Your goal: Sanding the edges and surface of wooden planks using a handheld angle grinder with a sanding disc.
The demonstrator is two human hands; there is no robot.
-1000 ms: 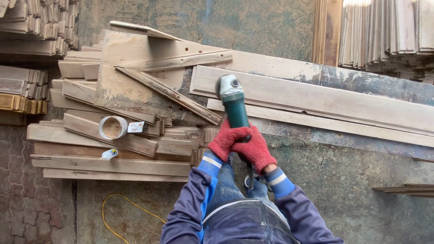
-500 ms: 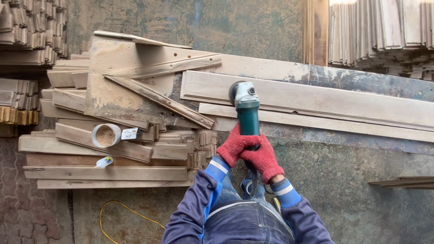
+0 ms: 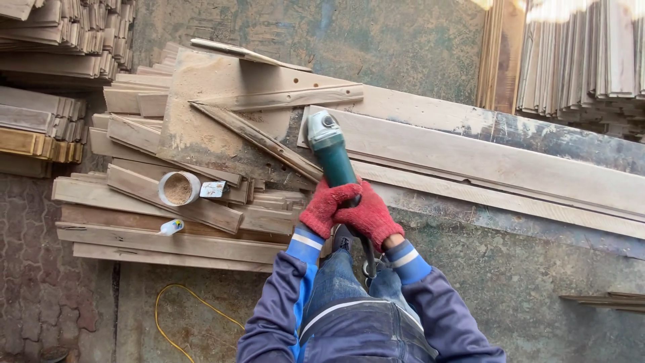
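Two red-gloved hands grasp one green angle grinder (image 3: 334, 158): the left hand (image 3: 324, 206) and the right hand (image 3: 366, 216) are both clenched around its handle, touching each other. Its grey head rests at the left end of one long pale plank (image 3: 484, 161). One sawdust-filled white cup (image 3: 178, 189) sits on the stacked boards (image 3: 168, 222); one yellow cable (image 3: 176, 316) lies below.
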